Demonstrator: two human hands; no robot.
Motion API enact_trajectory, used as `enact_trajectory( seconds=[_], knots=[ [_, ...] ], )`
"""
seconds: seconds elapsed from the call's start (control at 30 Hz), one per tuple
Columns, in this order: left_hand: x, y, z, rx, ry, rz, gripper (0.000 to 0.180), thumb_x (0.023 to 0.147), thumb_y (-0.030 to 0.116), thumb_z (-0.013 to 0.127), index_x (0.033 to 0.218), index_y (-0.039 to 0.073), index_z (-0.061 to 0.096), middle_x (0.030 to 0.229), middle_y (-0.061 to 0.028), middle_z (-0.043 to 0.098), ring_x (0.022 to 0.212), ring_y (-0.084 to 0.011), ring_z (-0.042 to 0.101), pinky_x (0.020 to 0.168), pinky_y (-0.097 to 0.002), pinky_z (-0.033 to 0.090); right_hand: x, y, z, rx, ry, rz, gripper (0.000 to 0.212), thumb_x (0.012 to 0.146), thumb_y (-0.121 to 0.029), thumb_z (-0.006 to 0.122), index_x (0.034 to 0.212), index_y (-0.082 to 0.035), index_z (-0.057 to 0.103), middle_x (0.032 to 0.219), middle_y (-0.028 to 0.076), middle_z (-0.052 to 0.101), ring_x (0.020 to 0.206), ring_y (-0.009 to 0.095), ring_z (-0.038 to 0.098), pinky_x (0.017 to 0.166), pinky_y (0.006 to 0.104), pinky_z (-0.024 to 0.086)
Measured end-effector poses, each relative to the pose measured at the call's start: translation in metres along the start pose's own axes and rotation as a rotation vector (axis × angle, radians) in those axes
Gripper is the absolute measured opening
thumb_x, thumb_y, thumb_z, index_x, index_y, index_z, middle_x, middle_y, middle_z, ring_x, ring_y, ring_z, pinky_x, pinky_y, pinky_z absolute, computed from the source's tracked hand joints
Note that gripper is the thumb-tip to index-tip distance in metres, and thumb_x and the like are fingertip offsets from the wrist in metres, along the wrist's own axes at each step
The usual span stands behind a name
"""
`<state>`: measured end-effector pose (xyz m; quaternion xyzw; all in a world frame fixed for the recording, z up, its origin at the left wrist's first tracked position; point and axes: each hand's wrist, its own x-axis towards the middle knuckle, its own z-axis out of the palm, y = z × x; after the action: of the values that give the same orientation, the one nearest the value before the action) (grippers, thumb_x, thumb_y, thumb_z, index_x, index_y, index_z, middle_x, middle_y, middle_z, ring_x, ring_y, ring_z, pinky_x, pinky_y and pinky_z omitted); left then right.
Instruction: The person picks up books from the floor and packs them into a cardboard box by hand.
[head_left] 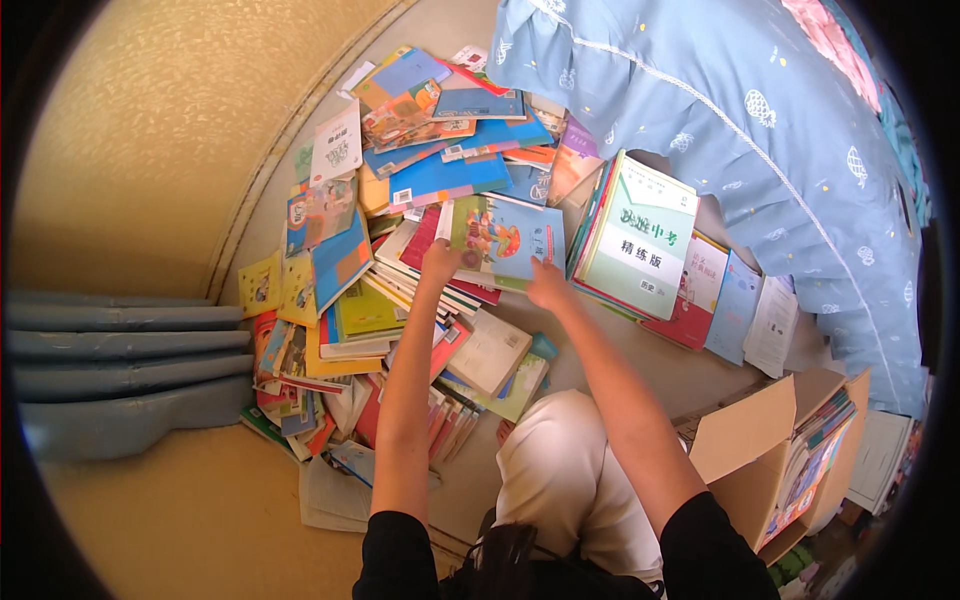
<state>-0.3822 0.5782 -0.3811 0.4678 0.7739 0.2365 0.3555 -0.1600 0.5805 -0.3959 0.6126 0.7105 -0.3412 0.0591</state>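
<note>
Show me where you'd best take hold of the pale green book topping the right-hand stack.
Probably by its near edge, coming from the near side, thumb above and fingers beneath: the pale green book lies cover up with nothing on it, that edge faces the person, and blue cloth hangs close to its far side.

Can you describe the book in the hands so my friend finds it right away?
Find the big, messy heap of colourful paper books. At its right side is a light-blue rectangular paper book with a cartoon cover. Unlike its neighbours, it's held between the bare left hand and right hand.
</note>
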Motion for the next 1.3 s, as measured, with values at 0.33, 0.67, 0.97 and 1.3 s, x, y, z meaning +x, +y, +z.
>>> enact_trajectory(
  seconds=[0.33,0.67,0.97,1.3],
  knots=[
    [0.030,0.007,0.030,-0.498,-0.157,-0.267,0.030,0.072,0.023,0.057,0.085,-0.004,0.055,0.067,-0.0132,0.059,0.048,-0.0175,0.057,0.035,-0.0260,0.041,0.001,-0.004,0.000,-0.198,-0.102,-0.113,0.063,0.075,-0.024,0.054,0.131,-0.017,0.026,0.136,0.017,0.024,0.119,0.031,0.035,0.090,0.0413,0.038],
    [-0.017,0.030,0.017,-0.711,-0.270,-0.269,0.023,0.078,0.015,0.048,0.090,-0.003,0.052,0.074,-0.0153,0.060,0.053,-0.0213,0.061,0.042,-0.0262,0.050,-0.028,-0.004,-0.010,-0.105,-0.072,-0.099,0.053,0.075,-0.023,0.053,0.123,-0.011,0.035,0.128,0.017,0.035,0.111,0.032,0.042,0.089,0.0419,0.039],
    [-0.115,0.061,-0.021,-0.804,-0.281,-0.218,0.028,0.080,0.010,0.044,0.106,-0.002,0.046,0.083,-0.0157,0.060,0.062,-0.0221,0.063,0.053,-0.0263,0.053,-0.111,-0.013,-0.034,-0.043,0.004,-0.078,0.032,0.076,-0.019,0.048,0.105,-0.005,0.048,0.109,0.017,0.049,0.103,0.033,0.046,0.083,0.0439,0.041],
    [-0.268,0.141,-0.098,-0.905,-0.134,0.080,0.027,0.085,0.010,0.044,0.111,0.003,0.047,0.086,-0.0108,0.060,0.056,-0.0183,0.061,0.048,-0.0233,0.052,-0.227,-0.026,-0.081,0.354,0.498,-0.061,0.034,0.075,-0.020,0.053,0.101,0.001,0.052,0.103,0.021,0.051,0.099,0.036,0.048,0.085,0.0414,0.039]
  ],
)
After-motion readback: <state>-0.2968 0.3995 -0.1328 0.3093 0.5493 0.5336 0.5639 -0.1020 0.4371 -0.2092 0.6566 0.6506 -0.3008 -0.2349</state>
